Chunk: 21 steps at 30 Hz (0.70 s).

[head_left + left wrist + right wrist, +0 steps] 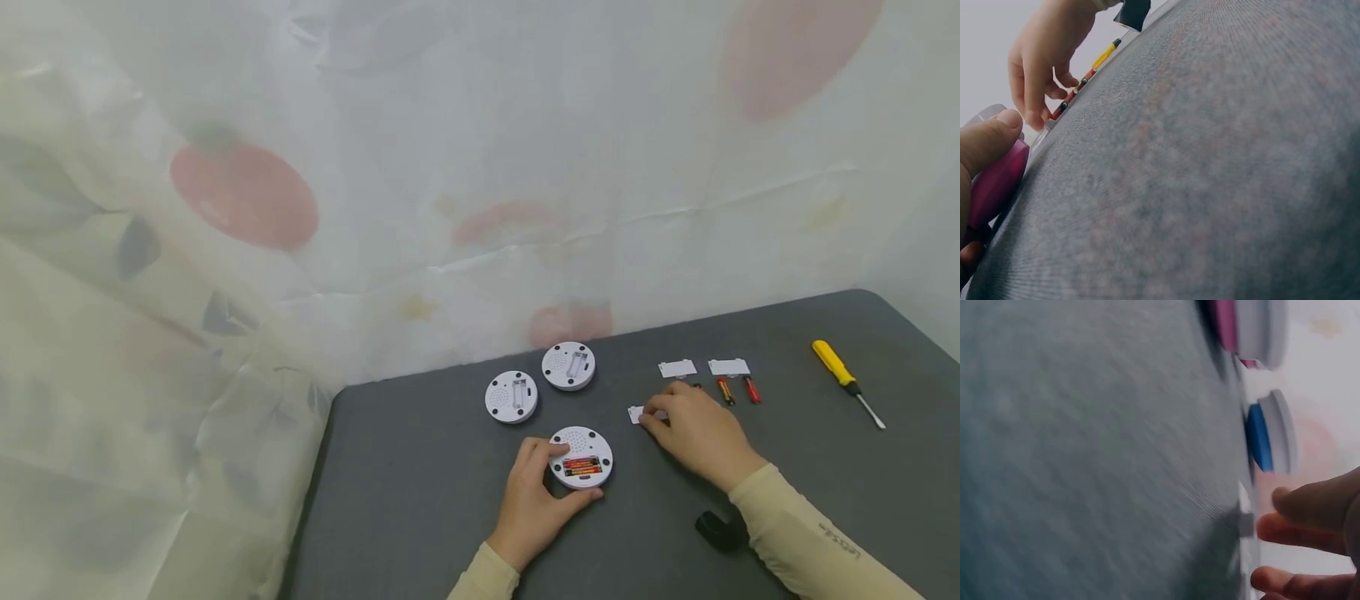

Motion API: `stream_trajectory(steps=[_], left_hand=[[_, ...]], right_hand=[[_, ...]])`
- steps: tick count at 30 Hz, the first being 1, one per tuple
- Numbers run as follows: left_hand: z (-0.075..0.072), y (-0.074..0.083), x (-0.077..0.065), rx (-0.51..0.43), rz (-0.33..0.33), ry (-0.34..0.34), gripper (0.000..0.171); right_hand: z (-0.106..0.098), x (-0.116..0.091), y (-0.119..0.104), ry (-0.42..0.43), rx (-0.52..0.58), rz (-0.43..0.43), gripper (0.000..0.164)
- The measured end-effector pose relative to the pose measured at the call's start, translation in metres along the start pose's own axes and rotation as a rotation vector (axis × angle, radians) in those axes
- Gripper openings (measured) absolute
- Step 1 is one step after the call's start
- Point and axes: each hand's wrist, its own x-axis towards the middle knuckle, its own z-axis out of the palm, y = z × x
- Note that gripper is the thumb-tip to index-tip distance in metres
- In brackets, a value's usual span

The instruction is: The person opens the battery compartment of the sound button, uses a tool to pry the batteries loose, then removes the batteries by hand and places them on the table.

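Observation:
My left hand (534,496) grips a round white battery device (576,437), thumb at its near edge and a finger on top. Red-and-black batteries (582,466) lie in its uncovered compartment, beside a dotted grille. In the left wrist view its pink side (1002,181) shows beside the thumb. My right hand (697,429) reaches down over a small white battery cover (634,414) that lies on the table, partly hidden by the fingers. In the right wrist view the fingertips (1269,526) are close to the cover (1245,540), with the thumb and fingers spread apart.
Two more round white devices with bare compartments, one on the left (512,397) and one farther back (568,365), stand behind. White covers (678,368) and loose batteries (725,391) lie beyond my right hand. A yellow-handled screwdriver (832,362) is at right; a black band (720,531) lies near the right sleeve.

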Motion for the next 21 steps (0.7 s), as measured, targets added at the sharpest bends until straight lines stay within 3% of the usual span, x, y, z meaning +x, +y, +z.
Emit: stream_trajectory(steps=[6,14,21], left_hand=[[-0.001,0.000,-0.001,-0.004,-0.002,-0.002,0.064],[-0.001,0.000,0.002,0.001,0.020,0.000,0.064],[0.000,0.000,0.000,0.000,-0.003,-0.007,0.064]], right_hand=[[-0.024,0.006,0.024,0.054,0.030,0.060,0.019],[-0.053,0.004,0.077,0.132,-0.045,0.272,0.042],[-0.069,-0.005,0.119,0.099,-0.026,0.433,0.063]])
